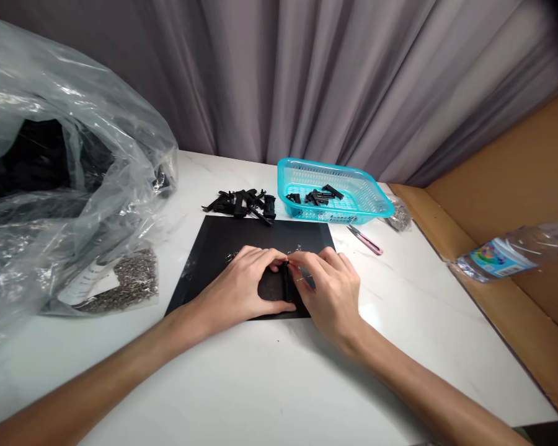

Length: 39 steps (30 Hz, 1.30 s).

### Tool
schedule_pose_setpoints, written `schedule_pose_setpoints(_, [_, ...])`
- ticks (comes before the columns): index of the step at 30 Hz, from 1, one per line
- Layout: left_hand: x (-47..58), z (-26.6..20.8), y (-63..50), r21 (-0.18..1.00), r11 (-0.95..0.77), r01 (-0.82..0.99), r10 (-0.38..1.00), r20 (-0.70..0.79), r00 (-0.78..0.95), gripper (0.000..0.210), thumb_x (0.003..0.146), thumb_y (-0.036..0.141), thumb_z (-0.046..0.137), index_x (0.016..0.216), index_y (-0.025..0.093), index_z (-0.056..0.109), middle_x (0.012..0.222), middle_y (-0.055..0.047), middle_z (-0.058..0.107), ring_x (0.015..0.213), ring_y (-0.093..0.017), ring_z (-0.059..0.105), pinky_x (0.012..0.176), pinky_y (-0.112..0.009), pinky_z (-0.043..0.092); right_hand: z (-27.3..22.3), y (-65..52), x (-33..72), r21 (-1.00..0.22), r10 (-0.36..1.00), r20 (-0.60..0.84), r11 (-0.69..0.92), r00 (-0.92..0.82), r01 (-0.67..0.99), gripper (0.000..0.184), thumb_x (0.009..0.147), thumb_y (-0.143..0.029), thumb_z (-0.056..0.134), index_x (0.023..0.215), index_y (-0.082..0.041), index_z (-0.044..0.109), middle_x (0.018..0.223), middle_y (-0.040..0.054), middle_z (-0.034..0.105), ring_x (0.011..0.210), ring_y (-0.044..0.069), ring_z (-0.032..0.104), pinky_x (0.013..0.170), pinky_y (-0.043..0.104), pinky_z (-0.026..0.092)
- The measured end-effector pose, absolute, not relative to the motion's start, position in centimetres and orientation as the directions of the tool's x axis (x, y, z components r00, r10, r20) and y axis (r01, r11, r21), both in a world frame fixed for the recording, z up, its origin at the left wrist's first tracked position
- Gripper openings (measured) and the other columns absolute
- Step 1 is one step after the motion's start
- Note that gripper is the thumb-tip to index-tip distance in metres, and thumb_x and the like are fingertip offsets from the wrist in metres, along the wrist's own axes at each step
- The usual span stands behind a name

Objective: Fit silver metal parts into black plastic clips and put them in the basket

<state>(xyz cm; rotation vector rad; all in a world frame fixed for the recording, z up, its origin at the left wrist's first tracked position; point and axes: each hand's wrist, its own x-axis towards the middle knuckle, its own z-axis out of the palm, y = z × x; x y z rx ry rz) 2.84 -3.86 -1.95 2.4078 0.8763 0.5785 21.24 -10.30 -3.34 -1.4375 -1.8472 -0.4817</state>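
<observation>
A slim black plastic part (286, 282) stands lengthwise over the black mat (214, 260), between my hands. My left hand (246, 279) is closed on it, thumb at the near end and fingertips at the far end. At that far end my right hand (330, 285) pinches with its fingertips. Small shiny metal pieces (300, 279) show by the right fingers; whether they are held or lie on the mat I cannot tell. More small metal pieces (231, 256) lie on the mat beyond my left hand.
Behind the mat lie a heap of black plastic parts (239, 203) and a turquoise basket (376, 207) with similar parts. A pink-handled cutter (366, 240) is to the right. Bags of metal pieces (134, 275), a large plastic bag (116, 124) and a bottle (497, 257) flank the work area.
</observation>
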Motion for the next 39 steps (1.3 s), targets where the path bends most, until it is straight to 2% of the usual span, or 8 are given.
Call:
schedule_pose_setpoints(12, [2.78,-1.92,-3.76,0.567,-0.675,0.473,0.677,0.220,0.703,0.059,0.070,0.052,0.089,0.115,0.025,0.061,0.107,-0.003,0.069,0.109,-0.029,0.059,0.096,-0.044,0.050,-3.35,-10.24,21.32,-0.188,0.681,0.729,0.297,-0.070,0.936,0.009,0.095,-0.014,0.068,0.096,-0.023,0.066,0.085,-0.0010,0.076,0.077,0.021,0.057,0.071,0.036,0.041])
schedule_pose_setpoints(17, [2.75,-1.78,-3.91,0.563,-0.674,0.479,0.680,0.218,0.700,0.059,0.071,0.052,0.089,0.115,0.024,0.061,0.107,-0.003,0.069,0.110,-0.029,0.059,0.096,-0.044,0.050,-3.43,-10.22,21.42,-0.187,0.686,0.725,0.283,-0.062,0.941,0.003,0.098,-0.020,0.068,0.097,-0.022,0.069,0.091,0.0019,0.074,0.082,0.021,0.058,0.071,0.034,0.043])
schedule_pose_setpoints(26, [2.71,-1.67,-3.87,0.550,-0.686,0.476,0.671,0.225,0.706,0.057,0.072,0.050,0.088,0.117,0.025,0.062,0.106,-0.003,0.069,0.108,-0.028,0.059,0.097,-0.043,0.049,-3.39,-10.21,21.49,-0.163,0.686,0.721,0.307,-0.099,0.938,0.012,0.096,-0.015,0.066,0.088,-0.022,0.070,0.085,0.0004,0.074,0.077,0.020,0.055,0.065,0.032,0.042])
schedule_pose_setpoints(34, [2.91,-1.65,-3.89,0.589,-0.647,0.484,0.697,0.201,0.688,0.057,0.072,0.053,0.088,0.117,0.026,0.064,0.106,-0.003,0.069,0.109,-0.029,0.060,0.097,-0.044,0.049,-3.49,-9.79,21.90,-0.226,0.719,0.683,0.374,-0.128,0.899,0.015,0.097,-0.014,0.064,0.083,-0.020,0.068,0.079,0.0000,0.071,0.071,0.016,0.060,0.065,0.030,0.043])
schedule_pose_setpoints(39, [2.95,-1.29,-4.00,0.598,-0.634,0.491,0.709,0.194,0.678,0.057,0.070,0.054,0.088,0.115,0.027,0.066,0.105,-0.003,0.070,0.109,-0.030,0.060,0.096,-0.045,0.050,-3.56,-9.85,22.19,-0.320,0.762,0.642,0.367,-0.085,0.874,0.012,0.099,-0.019,0.063,0.089,-0.021,0.071,0.086,-0.0006,0.074,0.065,0.012,0.062,0.065,0.027,0.044])
